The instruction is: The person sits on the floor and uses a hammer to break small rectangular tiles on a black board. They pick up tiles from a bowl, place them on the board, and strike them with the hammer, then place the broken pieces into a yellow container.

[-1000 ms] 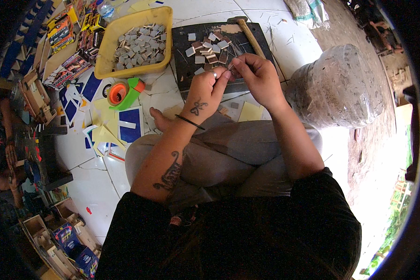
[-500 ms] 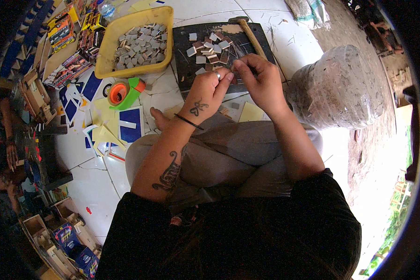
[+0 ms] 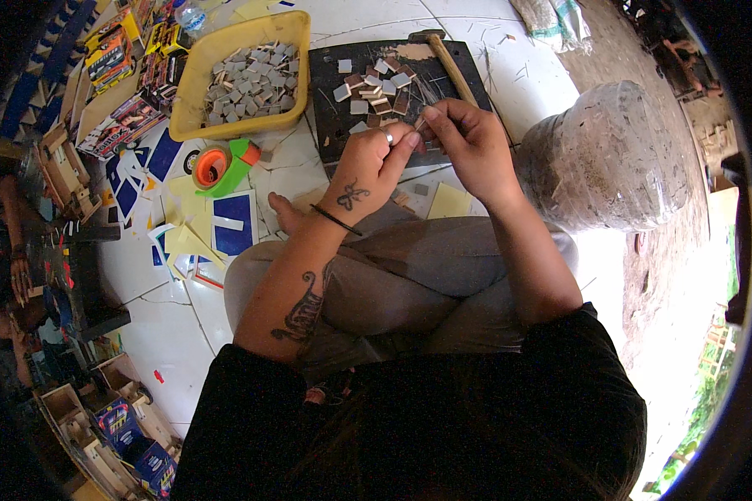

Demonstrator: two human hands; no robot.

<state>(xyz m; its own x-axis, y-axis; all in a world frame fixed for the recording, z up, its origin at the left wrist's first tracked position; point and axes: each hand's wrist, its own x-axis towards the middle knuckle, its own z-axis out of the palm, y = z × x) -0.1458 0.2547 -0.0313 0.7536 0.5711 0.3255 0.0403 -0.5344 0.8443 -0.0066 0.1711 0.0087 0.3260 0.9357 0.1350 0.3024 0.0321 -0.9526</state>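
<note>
Meeting over the near edge of a black, square board (image 3: 342, 52) in the head view, the left hand (image 3: 372, 163) and right hand (image 3: 476, 150) are closed, thumbs against fingers, around a tiny, pale piece (image 3: 420, 123) between their fingertips, too small to identify. On the board lie a loose heap of small, square grey-and-brown tiles (image 3: 379, 93), scattered thin nails and a wooden-handled hammer (image 3: 451, 71). Left of it, a yellow plastic tray (image 3: 188, 100) holds many more grey squares. White floor tiles (image 3: 167, 334) bear green and orange tape rolls (image 3: 242, 171) and blue and yellow paper scraps (image 3: 192, 238). A bulky, clear-plastic-wrapped grey bundle (image 3: 606, 159) stands at right; greenery (image 3: 698, 417) shows beyond the bright floor edge.
</note>
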